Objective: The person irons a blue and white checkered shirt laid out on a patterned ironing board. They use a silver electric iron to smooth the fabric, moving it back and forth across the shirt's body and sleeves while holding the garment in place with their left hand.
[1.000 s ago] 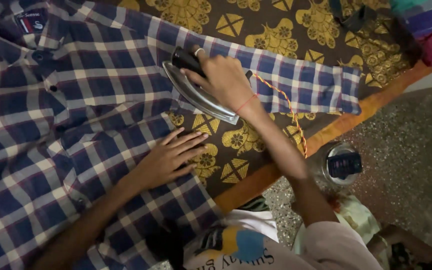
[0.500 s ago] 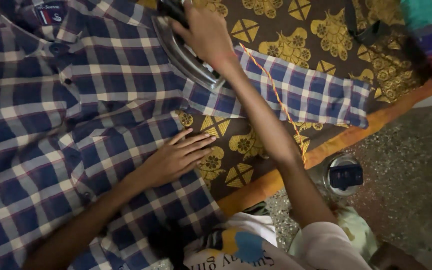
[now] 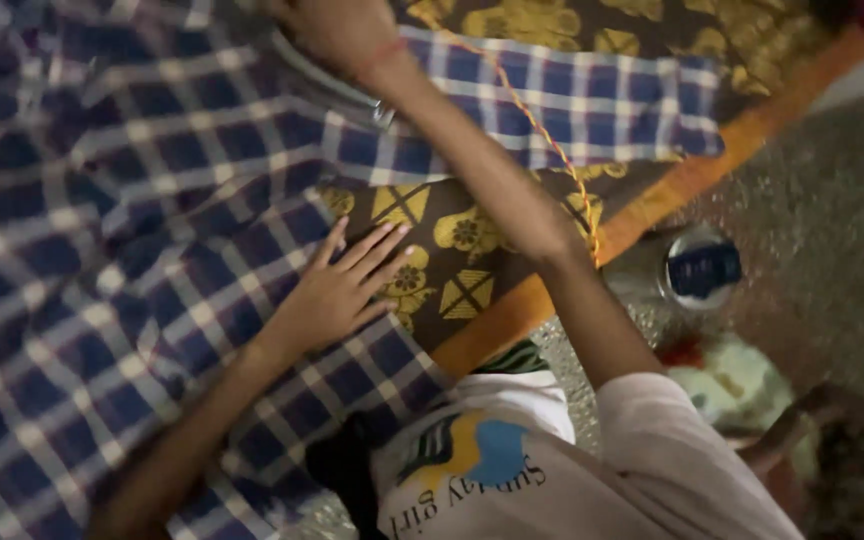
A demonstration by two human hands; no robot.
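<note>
- Head view: right hand (image 3: pixel 337 35) clenches the iron (image 3: pixel 337 85), upper centre; heavy, hot-soled, so hold its handle.
- Left hand (image 3: pixel 337 290) lies spread flat, fingers released, pinning the soft checked shirt (image 3: pixel 102 250).

Matt woven cloth makes the checked shirt (image 3: pixel 102 230). The iron (image 3: pixel 337 85), upper middle of the frame, shows a smooth, shiny metal edge. The patterned cover cloth (image 3: pixel 452 240) looks matt; the floor (image 3: pixel 832 200) is rough and speckled.
</note>
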